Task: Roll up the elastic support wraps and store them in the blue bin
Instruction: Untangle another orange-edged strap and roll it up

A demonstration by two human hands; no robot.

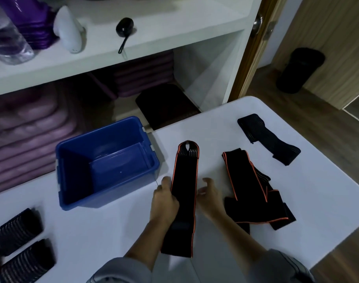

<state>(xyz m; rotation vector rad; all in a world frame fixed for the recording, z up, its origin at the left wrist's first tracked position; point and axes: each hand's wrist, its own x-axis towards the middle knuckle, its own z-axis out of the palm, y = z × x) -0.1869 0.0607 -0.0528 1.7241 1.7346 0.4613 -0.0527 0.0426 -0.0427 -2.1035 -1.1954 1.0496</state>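
Your orange-edged wrap lies flat on the table, its long axis running 12 to 6 o'clock, looped end at 12, at 3 o'clock of the blue bin. Your left hand pinches its left edge. Your right hand has a loosely spread grip beside the right edge, possibly touching it.

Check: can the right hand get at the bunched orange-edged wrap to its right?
Probably yes. The right hand looks empty, and the bunched wrap lies beside it on the table, nothing between; only the left hand grips the straight wrap.
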